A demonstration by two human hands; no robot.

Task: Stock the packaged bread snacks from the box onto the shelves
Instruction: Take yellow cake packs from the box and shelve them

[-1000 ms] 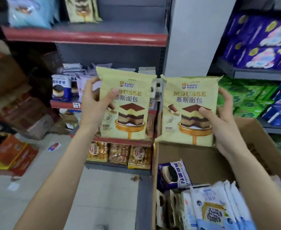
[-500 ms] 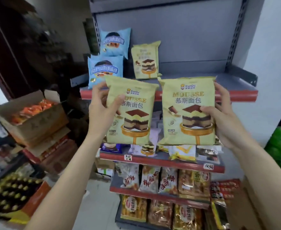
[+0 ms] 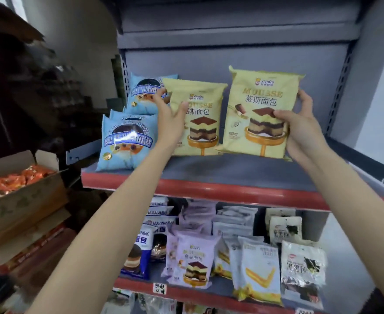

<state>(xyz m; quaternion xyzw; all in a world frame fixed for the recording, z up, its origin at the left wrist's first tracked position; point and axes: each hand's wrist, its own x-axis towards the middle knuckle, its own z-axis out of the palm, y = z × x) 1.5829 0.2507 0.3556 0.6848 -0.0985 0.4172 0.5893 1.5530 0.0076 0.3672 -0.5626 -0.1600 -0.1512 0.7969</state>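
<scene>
A grey metal shelving unit (image 3: 243, 57) with red-edged shelves fills the view ahead of both raised hands. Its upper shelf (image 3: 209, 189) runs under the hands; the lower shelf (image 3: 209, 295) sits well below the forearms, crowded with purple, white and navy snack packs, some lettered "MUSIMIANBAO". Far to the left of the left arm, an open cardboard box (image 3: 21, 207) holds orange-wrapped snacks.

The right hand (image 3: 304, 130) grips the right edge of a yellow mousse bread pack (image 3: 261, 98), thumb across the front, fingers behind. The pack stands upright, its bottom edge at the upper shelf surface, though contact is hard to confirm. It reads "XianDu", "MOUSSE" and "慕斯面包" above a picture of layered cake on a gold stand.

The left hand (image 3: 170, 118) clasps the left edge of a second yellow mousse bread pack (image 3: 202, 123), thumb over the start of "MOUSSE". This one stands deeper on the shelf, just left of the first.

Just left of the left hand, blue bread packs (image 3: 125, 141) stand stacked front to back on the same shelf; their shiny lettering ends in "BREAD".
</scene>
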